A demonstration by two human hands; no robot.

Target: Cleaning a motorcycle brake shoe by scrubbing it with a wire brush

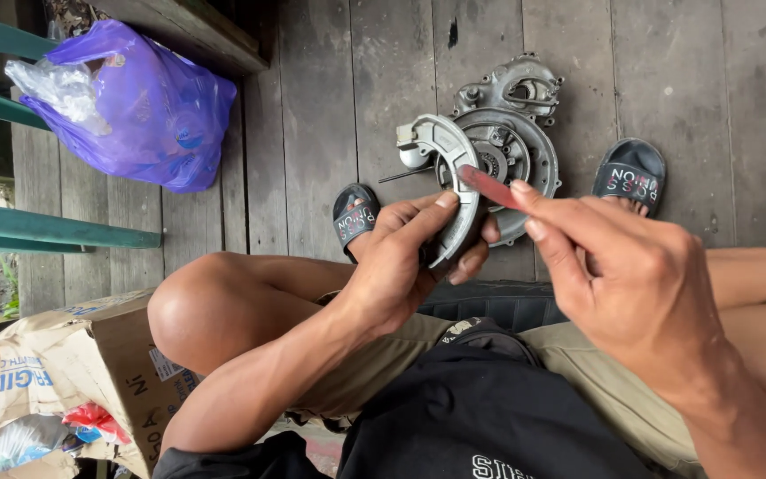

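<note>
grey metal brake shoe (448, 173), curved like a half ring, is grasped in the left hand (401, 262) above the knees, while the right hand (631, 275) pinches a thin red strip (489, 186) and lays its tip on the shoe's outer face.
</note>
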